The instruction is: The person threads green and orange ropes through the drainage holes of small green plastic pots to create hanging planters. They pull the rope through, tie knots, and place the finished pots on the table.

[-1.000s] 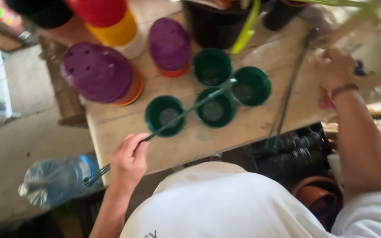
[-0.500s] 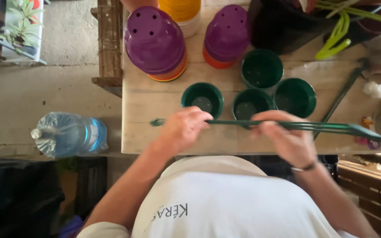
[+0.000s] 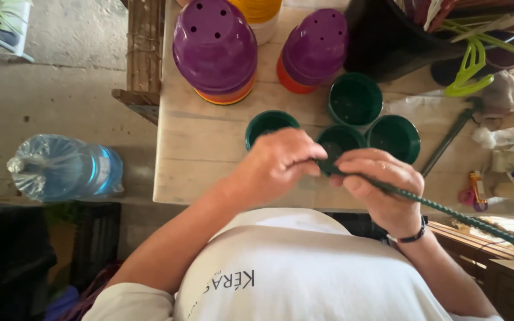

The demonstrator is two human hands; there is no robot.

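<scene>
Wooden worktop [image 3: 203, 148] crowded with four small green pots [image 3: 355, 98] and upturned purple pot stacks [image 3: 215, 44]. Both hands pinching a thin green stake [image 3: 447, 209] over the front edge — left hand [image 3: 278, 163] closed at its tip, right hand [image 3: 382, 190] wrapped just behind. Looks mid-handling — probably needs steady aim into a pot.

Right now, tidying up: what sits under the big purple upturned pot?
Under the big purple pot an orange pot rim shows, stacked on the wooden table. How many pots nest inside is hidden.
</scene>
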